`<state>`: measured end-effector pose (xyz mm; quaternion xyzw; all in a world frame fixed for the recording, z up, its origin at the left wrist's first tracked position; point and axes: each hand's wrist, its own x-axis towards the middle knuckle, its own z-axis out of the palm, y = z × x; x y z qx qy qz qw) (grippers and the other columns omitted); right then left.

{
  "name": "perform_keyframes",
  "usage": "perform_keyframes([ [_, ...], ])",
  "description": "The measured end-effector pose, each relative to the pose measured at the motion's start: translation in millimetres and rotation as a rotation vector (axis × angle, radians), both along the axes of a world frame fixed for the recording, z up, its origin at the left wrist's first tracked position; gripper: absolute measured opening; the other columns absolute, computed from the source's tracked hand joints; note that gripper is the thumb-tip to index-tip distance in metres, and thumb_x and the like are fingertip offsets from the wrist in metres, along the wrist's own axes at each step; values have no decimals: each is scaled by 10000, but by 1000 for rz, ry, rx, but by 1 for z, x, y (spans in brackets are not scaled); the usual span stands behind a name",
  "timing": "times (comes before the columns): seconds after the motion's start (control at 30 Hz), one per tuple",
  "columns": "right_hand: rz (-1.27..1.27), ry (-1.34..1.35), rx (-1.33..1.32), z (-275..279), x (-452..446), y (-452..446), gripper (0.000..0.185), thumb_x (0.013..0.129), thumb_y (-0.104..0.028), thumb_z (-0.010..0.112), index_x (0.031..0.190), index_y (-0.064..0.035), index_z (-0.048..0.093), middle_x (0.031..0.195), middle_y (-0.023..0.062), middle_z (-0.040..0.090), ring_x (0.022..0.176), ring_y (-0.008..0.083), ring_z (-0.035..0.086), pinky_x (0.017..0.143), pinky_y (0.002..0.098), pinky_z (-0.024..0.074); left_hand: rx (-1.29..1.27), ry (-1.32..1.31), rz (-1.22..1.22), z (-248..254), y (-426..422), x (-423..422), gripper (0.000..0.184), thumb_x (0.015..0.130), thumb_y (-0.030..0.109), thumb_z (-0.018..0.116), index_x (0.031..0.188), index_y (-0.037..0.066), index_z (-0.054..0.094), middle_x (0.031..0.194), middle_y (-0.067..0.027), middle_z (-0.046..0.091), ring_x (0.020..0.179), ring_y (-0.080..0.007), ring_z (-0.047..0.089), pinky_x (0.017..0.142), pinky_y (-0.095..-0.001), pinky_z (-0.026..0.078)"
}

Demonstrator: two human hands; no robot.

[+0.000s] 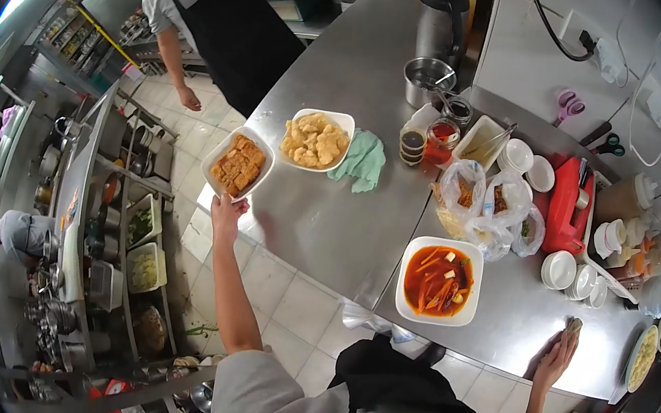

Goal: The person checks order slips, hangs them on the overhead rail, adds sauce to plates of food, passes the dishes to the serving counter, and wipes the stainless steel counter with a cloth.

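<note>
My left hand [228, 212] grips the near rim of a white square bowl [259, 185] with brown fried pieces [238, 165], at the counter's left edge. Just behind it stands a white bowl of pale battered pieces [315, 140], with a green cloth [362, 161] at its right side. Over the counter's right part is my right hand [557, 358], its fingers together around a small brownish item that I cannot make out. Between my hands, near the front edge, sits a white bowl of red soup [438, 281].
Plastic bags of food [479, 204], white cups [559, 270], sauce jars [443, 138], a red container [568, 207] and a metal pot [428, 81] line the counter's back. Another person in a black apron [233, 21] stands beyond the left edge. Shelves with pans are at the left.
</note>
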<state>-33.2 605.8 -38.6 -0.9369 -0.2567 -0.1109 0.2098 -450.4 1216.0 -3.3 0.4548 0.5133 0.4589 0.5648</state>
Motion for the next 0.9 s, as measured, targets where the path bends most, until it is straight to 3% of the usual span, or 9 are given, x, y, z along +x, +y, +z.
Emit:
perform_keyframes([
  [0.23, 214, 110, -25, 10, 20, -41, 294, 895, -99, 401, 1133, 1, 543, 1323, 152, 394, 1251, 314, 323, 1015, 388, 274, -4, 159, -160, 67, -139, 7, 185, 918, 146, 295, 985, 18, 410, 686, -81, 524, 520, -136, 488, 487, -260, 403],
  [0.37, 150, 151, 18, 0, 64, -105, 272, 874, -65, 447, 1121, -7, 544, 1279, 143, 440, 1172, 298, 402, 976, 372, 320, -85, 245, -284, 80, -234, 40, 213, 890, 169, 325, 1001, 22, 432, 665, -70, 514, 479, -113, 463, 420, -240, 372],
  [0.47, 155, 161, 198, -3, 89, -129, 301, 859, -77, 483, 1155, -30, 515, 1267, 123, 454, 1149, 297, 416, 967, 377, 323, -103, 246, -410, 84, -310, 80, 225, 889, 183, 342, 1007, 17, 439, 639, -63, 507, 456, -109, 453, 409, -235, 370],
  [0.53, 207, -26, 0, 15, 93, -133, 349, 837, -81, 524, 1182, -52, 488, 1253, 101, 468, 1147, 285, 418, 955, 369, 329, -133, 246, -495, 78, -358, 109, 229, 888, 153, 331, 1035, 16, 443, 617, -56, 501, 434, -106, 443, 396, -232, 368],
  [0.6, 91, -240, 0, 31, 96, -134, 240, 800, -77, 574, 1040, -64, 582, 1102, 94, 538, 1017, 271, 469, 862, 365, 373, -150, 214, -637, 69, -401, 138, 231, 889, 135, 322, 1044, 14, 444, 616, -56, 501, 430, -103, 442, 394, -232, 368],
  [0.67, 113, -19, 114, 21, 114, -155, 117, 791, -70, 583, 903, -43, 608, 965, 88, 549, 916, 264, 485, 777, 359, 406, -206, 207, -738, 63, -439, 173, 234, 892, 109, 304, 1066, 13, 427, 604, -52, 492, 428, -101, 444, 397, -233, 377],
  [0.73, 164, -89, 127, 31, 123, -153, 69, 796, -64, 580, 835, -7, 587, 896, 97, 525, 824, 248, 504, 699, 327, 428, -243, 197, -856, 49, -468, 204, 241, 891, 102, 298, 1082, 13, 416, 600, -51, 488, 427, -101, 448, 399, -233, 382],
  [0.8, 83, 292, 363, 55, 123, -136, 90, 805, -77, 573, 840, 6, 567, 853, 123, 548, 730, 249, 528, 656, 316, 437, -215, 245, -1024, 32, -485, 232, 259, 884, 90, 295, 1108, 12, 400, 601, -46, 485, 436, -101, 459, 406, -238, 392],
  [0.9, 265, 386, 403, 57, 129, -115, 116, 827, -104, 550, 872, 2, 558, 759, 149, 578, 638, 268, 548, 606, 333, 445, -157, 290, -1236, 25, -503, 275, 278, 880, 87, 300, 1130, -1, 382, 606, -39, 490, 446, -98, 467, 419, -235, 404],
])
